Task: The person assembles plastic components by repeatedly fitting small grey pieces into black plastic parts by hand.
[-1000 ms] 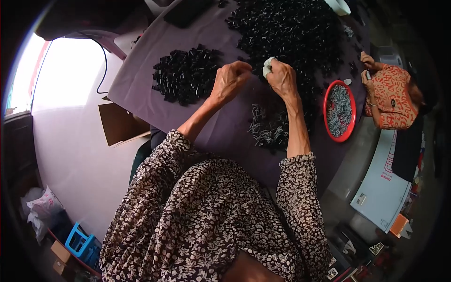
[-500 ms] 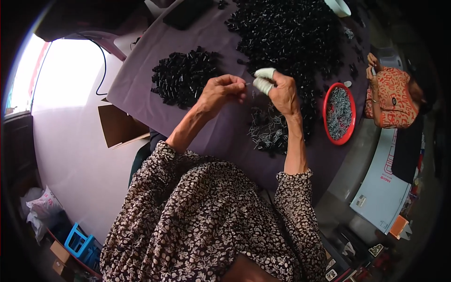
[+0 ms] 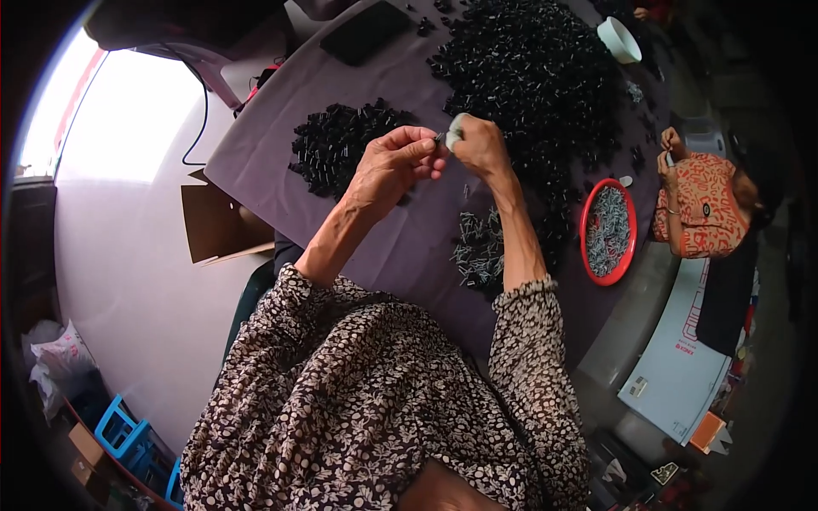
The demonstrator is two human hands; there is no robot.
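Observation:
My left hand (image 3: 394,163) is closed in a pinch, thumb against forefinger, at a small dark piece (image 3: 440,139). Just right of it, my right hand (image 3: 482,149) is closed with its fingertips against the same spot; white covers (image 3: 454,132) wrap its thumb and forefinger. What the right fingers hold is hidden. A pile of small black plastic parts (image 3: 336,149) lies to the left, with a much larger heap of them (image 3: 537,72) beyond my right hand. Thin silvery metal pins (image 3: 479,247) are scattered in a small pile beneath my right forearm.
A red bowl (image 3: 631,230) of similar pins stands on the purple cloth (image 3: 256,153) at the right. At the back are a white cup (image 3: 619,41) and a flat black object (image 3: 365,32). Another person (image 3: 703,204) sits at the right; an open cardboard box (image 3: 213,226) is left of the table.
My right hand has moved left and closed, meeting the left fingertips. A dark piece now shows between the hands where a thin pin showed before. The whole view has shifted slightly.

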